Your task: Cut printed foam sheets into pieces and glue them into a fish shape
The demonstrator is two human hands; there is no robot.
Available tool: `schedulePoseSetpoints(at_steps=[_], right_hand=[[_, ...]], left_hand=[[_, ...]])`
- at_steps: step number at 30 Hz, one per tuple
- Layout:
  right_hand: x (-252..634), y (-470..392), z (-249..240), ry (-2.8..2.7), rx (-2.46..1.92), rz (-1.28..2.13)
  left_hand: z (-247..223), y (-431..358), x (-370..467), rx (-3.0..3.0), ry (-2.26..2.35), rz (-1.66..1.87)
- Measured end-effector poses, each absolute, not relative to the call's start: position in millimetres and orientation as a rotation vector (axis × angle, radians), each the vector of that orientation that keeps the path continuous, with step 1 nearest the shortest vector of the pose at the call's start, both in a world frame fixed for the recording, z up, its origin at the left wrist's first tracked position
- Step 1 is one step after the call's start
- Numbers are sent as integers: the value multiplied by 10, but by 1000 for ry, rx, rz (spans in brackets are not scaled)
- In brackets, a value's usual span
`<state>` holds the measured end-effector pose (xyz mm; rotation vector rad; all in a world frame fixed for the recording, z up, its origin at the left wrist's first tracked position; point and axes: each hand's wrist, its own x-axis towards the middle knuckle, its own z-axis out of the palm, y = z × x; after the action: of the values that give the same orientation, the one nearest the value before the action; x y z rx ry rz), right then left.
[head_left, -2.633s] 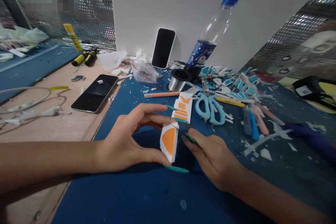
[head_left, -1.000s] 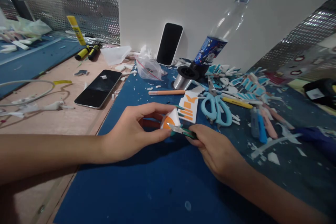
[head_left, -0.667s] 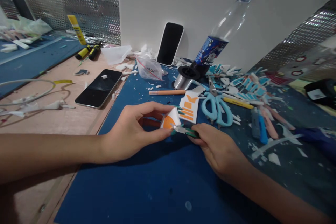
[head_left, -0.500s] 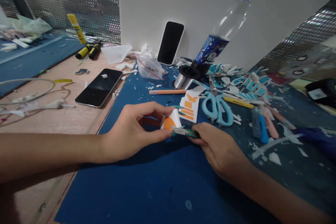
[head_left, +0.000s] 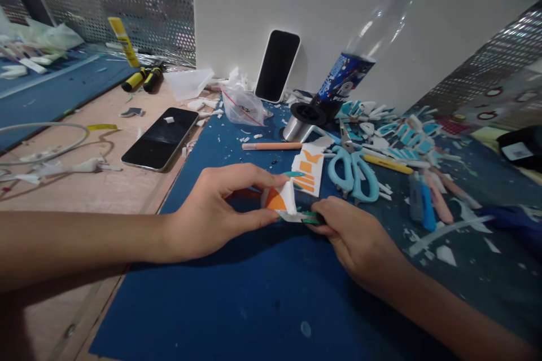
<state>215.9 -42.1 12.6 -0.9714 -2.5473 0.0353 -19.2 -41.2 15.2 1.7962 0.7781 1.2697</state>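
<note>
My left hand [head_left: 224, 197] is closed, pinching a small white foam piece [head_left: 288, 196] with an orange face between thumb and fingers. My right hand [head_left: 349, 231] grips a craft knife; its short pale blade [head_left: 292, 216] lies along the lower edge of the foam piece, and its handle is mostly hidden in the fist. Long green nails show on both hands. Just beyond them, a white sheet with orange cut-out shapes [head_left: 314, 172] lies on the blue mat [head_left: 220, 299].
Light-blue scissors [head_left: 354, 172], a yellow pen-like tool [head_left: 387, 164] and foam scraps lie to the right. Behind stand a wire spool [head_left: 298, 128], a tilted Pepsi bottle [head_left: 345, 76] and a propped phone [head_left: 277, 65]. Another phone [head_left: 161, 138] lies left.
The blade has slid down along the foam piece and now lies flatter at its lower edge. The foam piece has turned a little, showing more of its white side.
</note>
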Motion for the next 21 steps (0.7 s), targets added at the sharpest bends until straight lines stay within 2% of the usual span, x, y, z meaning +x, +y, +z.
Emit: schedulePoseSetpoints(at_steps=[21], right_hand=[[2127,-413,202,-2581,-902,-103]], left_hand=[[172,-413,-221,1968,761,1222]])
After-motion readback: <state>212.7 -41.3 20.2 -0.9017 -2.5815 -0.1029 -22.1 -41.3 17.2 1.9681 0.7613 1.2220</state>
